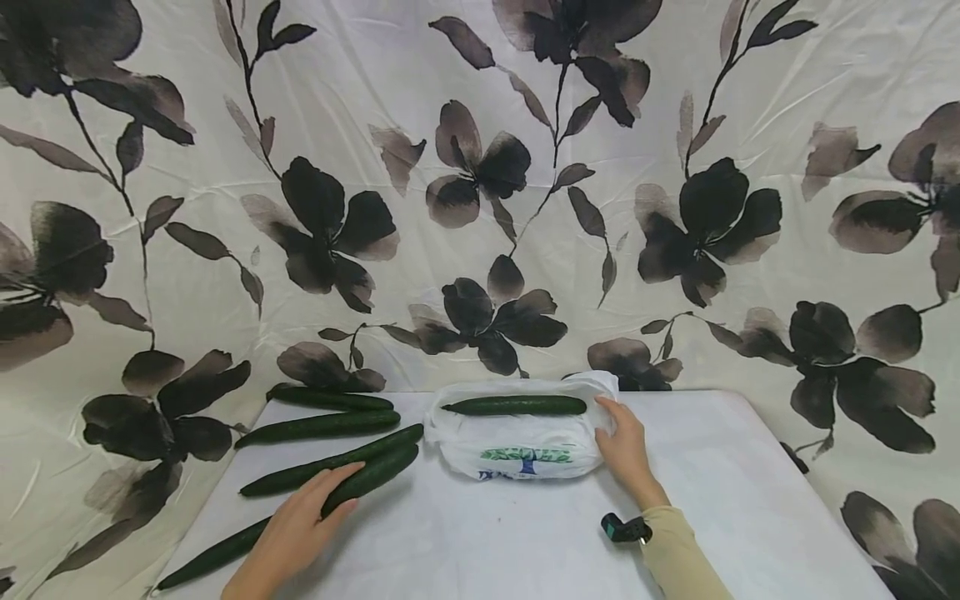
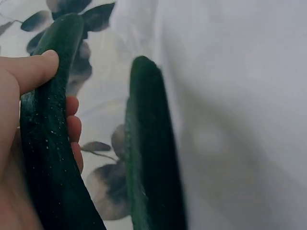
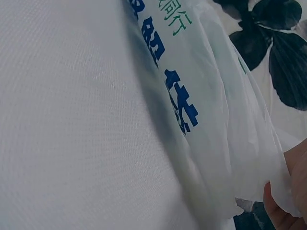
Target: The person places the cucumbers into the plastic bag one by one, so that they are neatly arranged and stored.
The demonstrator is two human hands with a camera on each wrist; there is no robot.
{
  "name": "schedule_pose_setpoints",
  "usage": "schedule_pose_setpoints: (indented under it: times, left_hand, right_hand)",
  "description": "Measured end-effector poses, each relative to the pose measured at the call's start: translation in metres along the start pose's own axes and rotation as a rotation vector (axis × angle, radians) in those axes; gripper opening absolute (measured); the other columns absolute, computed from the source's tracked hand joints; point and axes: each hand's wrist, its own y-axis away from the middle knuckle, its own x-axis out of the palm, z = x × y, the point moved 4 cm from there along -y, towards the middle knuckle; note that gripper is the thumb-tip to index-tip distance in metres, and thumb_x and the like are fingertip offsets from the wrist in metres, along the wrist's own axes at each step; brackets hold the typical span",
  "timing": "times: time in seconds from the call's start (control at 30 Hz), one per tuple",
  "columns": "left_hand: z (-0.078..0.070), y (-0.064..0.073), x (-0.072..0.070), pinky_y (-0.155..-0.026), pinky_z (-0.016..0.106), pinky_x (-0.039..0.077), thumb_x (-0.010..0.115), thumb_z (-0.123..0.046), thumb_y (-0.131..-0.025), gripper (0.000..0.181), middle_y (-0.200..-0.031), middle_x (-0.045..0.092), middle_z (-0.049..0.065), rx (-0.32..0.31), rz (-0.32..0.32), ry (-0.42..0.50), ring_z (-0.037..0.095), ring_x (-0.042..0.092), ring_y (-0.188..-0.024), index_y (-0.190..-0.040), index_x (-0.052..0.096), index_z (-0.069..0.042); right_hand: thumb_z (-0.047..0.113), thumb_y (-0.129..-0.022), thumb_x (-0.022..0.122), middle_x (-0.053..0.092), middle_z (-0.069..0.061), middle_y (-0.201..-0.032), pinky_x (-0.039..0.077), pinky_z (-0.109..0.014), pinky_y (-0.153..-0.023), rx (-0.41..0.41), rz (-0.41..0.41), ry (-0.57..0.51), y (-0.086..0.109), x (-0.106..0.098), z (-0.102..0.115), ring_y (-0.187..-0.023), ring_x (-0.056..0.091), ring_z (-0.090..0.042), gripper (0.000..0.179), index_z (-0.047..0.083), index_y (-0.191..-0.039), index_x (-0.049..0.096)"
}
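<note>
My left hand grips a dark green cucumber, fingers over its top and thumb along its near side. In the left wrist view, the thumb lies across this cucumber and fingertips curl behind it; a second cucumber is beside it. A white plastic bag with green and blue print lies at the table's far middle. One cucumber lies lengthwise on it. My right hand holds the bag's right edge, its plastic bunched between thumb and fingers.
More cucumbers lie in a rough row on the left of the white table. A dark green length shows at lower left, beyond my left hand. Floral cloth hangs behind the table. A black device sits at my right wrist.
</note>
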Motion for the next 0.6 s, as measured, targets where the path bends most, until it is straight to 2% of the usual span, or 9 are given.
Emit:
schedule_pose_setpoints:
  times: [0.07, 0.27, 0.33, 0.43, 0.6]
  left_hand:
    - [-0.006, -0.007, -0.001, -0.090, 0.053, 0.046, 0.059, -0.045, -0.095, 0.048, -0.127, 0.057, -0.005, 0.015, 0.002, 0.007, 0.025, 0.055, -0.117, -0.141, 0.050, -0.033]
    - [-0.021, -0.029, 0.001, -0.094, 0.056, 0.042, 0.063, -0.040, -0.095, 0.048, -0.138, 0.052, -0.005, 0.035, 0.045, 0.023, 0.028, 0.049, -0.126, -0.141, 0.050, -0.035]
    - [-0.025, -0.036, 0.002, -0.092, 0.055, 0.043, 0.064, -0.037, -0.095, 0.049, -0.137, 0.053, -0.007, 0.041, 0.043, 0.024, 0.025, 0.051, -0.124, -0.141, 0.050, -0.036]
    - [-0.032, -0.048, 0.003, -0.086, 0.048, 0.047, 0.066, -0.034, -0.094, 0.049, -0.131, 0.055, -0.011, 0.063, 0.030, 0.033, 0.017, 0.056, -0.113, -0.141, 0.050, -0.038]
    - [-0.045, -0.069, 0.007, -0.086, 0.045, 0.047, 0.064, -0.032, -0.095, 0.050, -0.125, 0.055, -0.011, 0.104, 0.047, 0.080, 0.014, 0.056, -0.107, -0.141, 0.047, -0.041]
  right_hand:
    - [-0.020, -0.070, 0.065, 0.063, -0.021, -0.111, 0.045, -0.053, -0.092, 0.007, 0.002, -0.003, -0.001, 0.000, 0.000, -0.108, 0.058, -0.039, 0.056, 0.001, -0.122, 0.063]
    - [-0.020, -0.072, 0.059, 0.062, -0.019, -0.111, 0.044, -0.052, -0.094, 0.023, 0.022, -0.018, -0.001, 0.002, -0.002, -0.111, 0.056, -0.039, 0.050, -0.001, -0.118, 0.064]
    - [-0.020, -0.072, 0.059, 0.062, -0.019, -0.110, 0.044, -0.052, -0.094, 0.021, 0.018, -0.017, -0.001, 0.002, -0.001, -0.111, 0.056, -0.039, 0.048, -0.001, -0.116, 0.065]
    - [-0.020, -0.071, 0.059, 0.063, -0.020, -0.109, 0.045, -0.053, -0.092, 0.015, 0.010, -0.005, -0.001, 0.003, 0.000, -0.109, 0.057, -0.039, 0.048, -0.002, -0.115, 0.065]
    - [-0.019, -0.071, 0.058, 0.062, -0.020, -0.103, 0.046, -0.048, -0.081, 0.028, 0.017, 0.009, -0.002, 0.003, 0.001, -0.092, 0.058, -0.035, 0.048, -0.001, -0.115, 0.066]
